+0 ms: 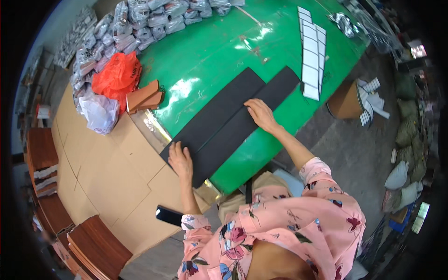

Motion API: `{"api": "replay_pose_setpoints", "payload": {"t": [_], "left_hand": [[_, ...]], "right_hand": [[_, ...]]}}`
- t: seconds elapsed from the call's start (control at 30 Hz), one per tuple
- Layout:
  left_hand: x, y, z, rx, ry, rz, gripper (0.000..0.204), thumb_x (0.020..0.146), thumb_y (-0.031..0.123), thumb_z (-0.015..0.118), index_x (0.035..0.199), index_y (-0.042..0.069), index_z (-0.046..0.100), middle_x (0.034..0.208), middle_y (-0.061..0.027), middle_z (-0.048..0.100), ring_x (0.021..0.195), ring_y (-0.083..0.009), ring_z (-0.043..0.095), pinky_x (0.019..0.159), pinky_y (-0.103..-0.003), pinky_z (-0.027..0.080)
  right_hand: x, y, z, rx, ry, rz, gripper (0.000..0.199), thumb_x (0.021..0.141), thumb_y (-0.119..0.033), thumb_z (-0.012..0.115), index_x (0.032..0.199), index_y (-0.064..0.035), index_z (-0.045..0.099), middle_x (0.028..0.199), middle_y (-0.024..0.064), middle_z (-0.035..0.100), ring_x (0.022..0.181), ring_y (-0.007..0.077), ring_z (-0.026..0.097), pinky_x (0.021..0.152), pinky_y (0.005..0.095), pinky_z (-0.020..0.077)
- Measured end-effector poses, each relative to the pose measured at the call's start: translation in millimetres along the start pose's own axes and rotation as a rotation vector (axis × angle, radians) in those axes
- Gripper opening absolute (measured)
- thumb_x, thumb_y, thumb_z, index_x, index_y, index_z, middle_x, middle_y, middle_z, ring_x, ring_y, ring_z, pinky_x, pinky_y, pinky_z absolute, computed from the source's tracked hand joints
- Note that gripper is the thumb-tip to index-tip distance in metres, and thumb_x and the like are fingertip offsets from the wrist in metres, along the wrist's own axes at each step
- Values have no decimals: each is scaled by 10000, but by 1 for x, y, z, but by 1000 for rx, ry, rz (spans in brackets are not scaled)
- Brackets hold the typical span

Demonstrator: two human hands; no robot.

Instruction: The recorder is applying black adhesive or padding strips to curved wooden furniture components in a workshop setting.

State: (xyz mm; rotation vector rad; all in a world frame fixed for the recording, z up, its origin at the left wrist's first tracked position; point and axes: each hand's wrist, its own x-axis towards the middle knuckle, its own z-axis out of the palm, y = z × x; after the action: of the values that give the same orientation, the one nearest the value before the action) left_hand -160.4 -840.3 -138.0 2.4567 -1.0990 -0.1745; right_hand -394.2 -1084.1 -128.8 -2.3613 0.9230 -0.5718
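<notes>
Left hand (181, 159) at near end of black strips (214, 115), right hand (261, 115) farther along, both loosely open: apparent aligning; next calls for even pressure.

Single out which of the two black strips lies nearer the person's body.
The lower-right strip, which borders the green tabletop on the person's side; the other strip lies beyond it, toward the red bag.

Over the green tabletop (224, 53), there is room to pass between the black panels (217, 109) and the wrapped bundles (161, 21). White strips (311, 58) obstruct the far right; the red bag (116, 77) and brown pieces (144, 97) (stacked slightly raised) block the left. The cardboard (105, 175) offers flat passage toward the phone (169, 215).
</notes>
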Motion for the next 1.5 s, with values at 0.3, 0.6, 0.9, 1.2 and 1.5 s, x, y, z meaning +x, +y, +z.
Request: {"api": "replay_pose_setpoints", "payload": {"t": [0.3, 0.6, 0.9, 1.2, 1.5], "left_hand": [[40, -5, 41, 363, 67, -86, 310, 883, 293, 478, 1122, 110, 552, 1097, -73, 546, 1010, -246, 513, 850, -464, 346], [-4, 11, 48, 363, 122, 12, 271, 864, 212, 530, 1106, 92, 558, 1057, -94, 552, 982, -243, 514, 830, -436, 342], [-54, 21, 44, 236, 303, 85, 370, 909, 197, 459, 1256, 70, 443, 1168, -165, 499, 1066, -308, 473, 904, -442, 322], [-251, 57, 55, -189, 472, -97, 284, 890, 63, 477, 1160, -16, 511, 1209, -192, 467, 1133, -326, 446, 958, -395, 340], [-340, 50, 67, -295, 687, -440, 306, 793, 9, 543, 1098, 35, 548, 1133, -133, 541, 1090, -281, 505, 923, -336, 387]], "right_hand": [[103, 70, 36, -311, -119, -205, 293, 864, -235, 520, 1123, -100, 544, 1202, 40, 488, 1188, 243, 394, 947, 622, 242], [70, 91, 23, -361, -60, -319, 214, 839, -195, 554, 1040, -118, 558, 1059, 39, 511, 1069, 229, 447, 939, 598, 260], [24, 96, 7, -318, -1, -314, 362, 885, -232, 497, 1223, -107, 461, 1252, 67, 442, 1217, 268, 364, 963, 610, 249], [-81, 154, -87, -145, 234, -357, 400, 790, -136, 588, 1163, -31, 490, 1149, 159, 503, 1121, 321, 459, 873, 438, 389], [-152, 192, -103, 196, 306, -9, 255, 922, -127, 470, 1120, 7, 559, 1038, 114, 617, 940, 168, 582, 821, 283, 445]]}}
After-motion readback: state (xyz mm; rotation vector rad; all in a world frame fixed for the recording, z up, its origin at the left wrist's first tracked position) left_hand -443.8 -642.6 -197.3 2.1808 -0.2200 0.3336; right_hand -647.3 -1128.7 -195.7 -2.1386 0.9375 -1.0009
